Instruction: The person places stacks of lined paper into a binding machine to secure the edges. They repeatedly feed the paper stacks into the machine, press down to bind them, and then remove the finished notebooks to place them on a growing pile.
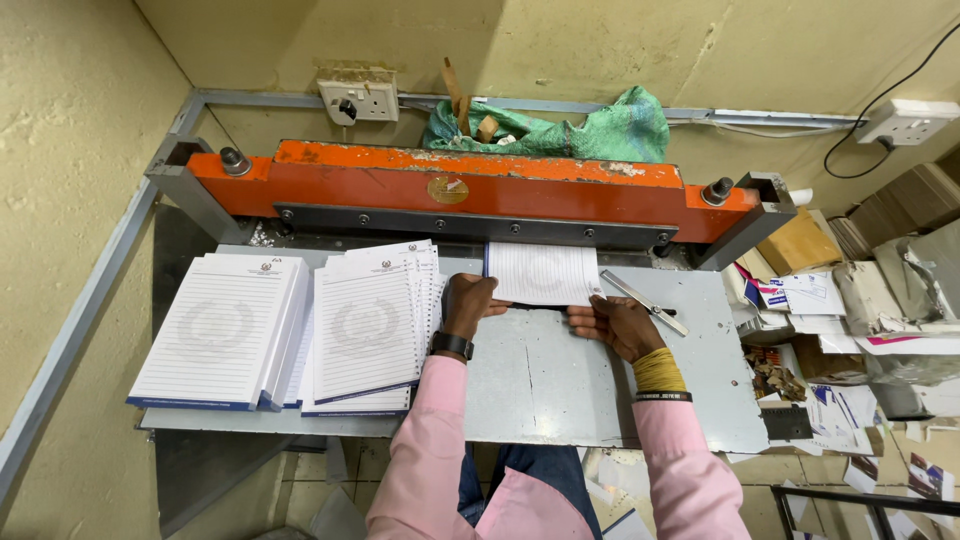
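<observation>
Pad on tabletop center, far edge under cutter bar — two pad stacks left, ruler just right, bag behind cutter.

A: Where does the camera sit?

B: There is one view only, worn on the person's head. It looks steeply down and forward over a grey metal table.

A: How near is it?

B: Close. Both pink-sleeved forearms rise from the bottom edge of the picture, and the table's near edge lies just beyond them. The table's far edge meets an orange cutting machine against the wall.
</observation>
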